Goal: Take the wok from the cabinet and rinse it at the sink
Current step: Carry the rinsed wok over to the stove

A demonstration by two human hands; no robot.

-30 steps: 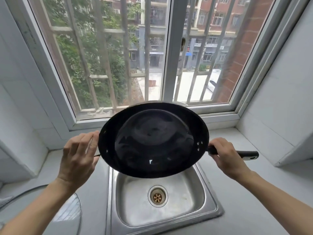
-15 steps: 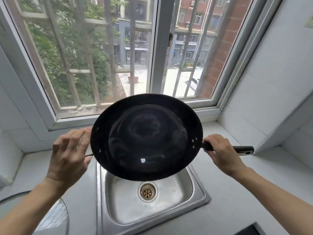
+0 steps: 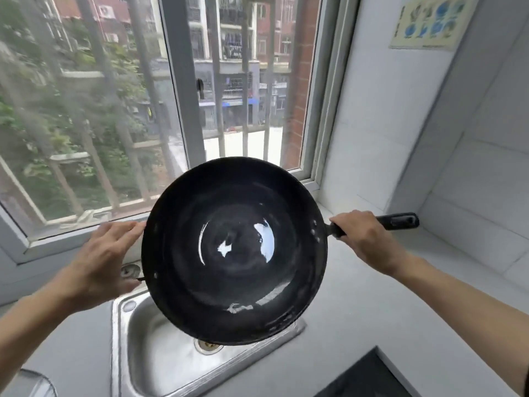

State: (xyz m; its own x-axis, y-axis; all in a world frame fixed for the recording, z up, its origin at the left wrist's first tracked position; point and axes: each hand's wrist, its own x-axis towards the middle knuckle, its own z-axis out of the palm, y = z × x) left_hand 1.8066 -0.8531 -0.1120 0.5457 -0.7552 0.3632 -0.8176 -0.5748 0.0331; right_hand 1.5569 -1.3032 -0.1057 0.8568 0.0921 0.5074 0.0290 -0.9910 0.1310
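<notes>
Left hand [image 3: 97, 262]: fingers spread and lightly curved, pressed against the left rim of the wok; small loop handle there mostly hidden behind the palm, so a true grasp could not be confirmed.
Sink [image 3: 160, 353]: steel basin set in the counter near the window edge; drain partly visible under the pan; front and left rims exposed.
Wok [image 3: 234, 250]: held in the air above the sink, tilted toward the camera, interior dark and glossy with wet-looking highlights. Judged stiff metal, fairly heavy, probably slick inside; best carried at two opposite points.
Right hand [image 3: 369, 239]: fingers wrapped firmly round the long handle [image 3: 400, 222], close to the riveted joint.
Counter [image 3: 357, 316]: open room right of the sink; dark hob corner at the near right edge.
Window sill [image 3: 86, 224]: just behind the far rim; right wall near the handle tip, limiting swing.
</notes>
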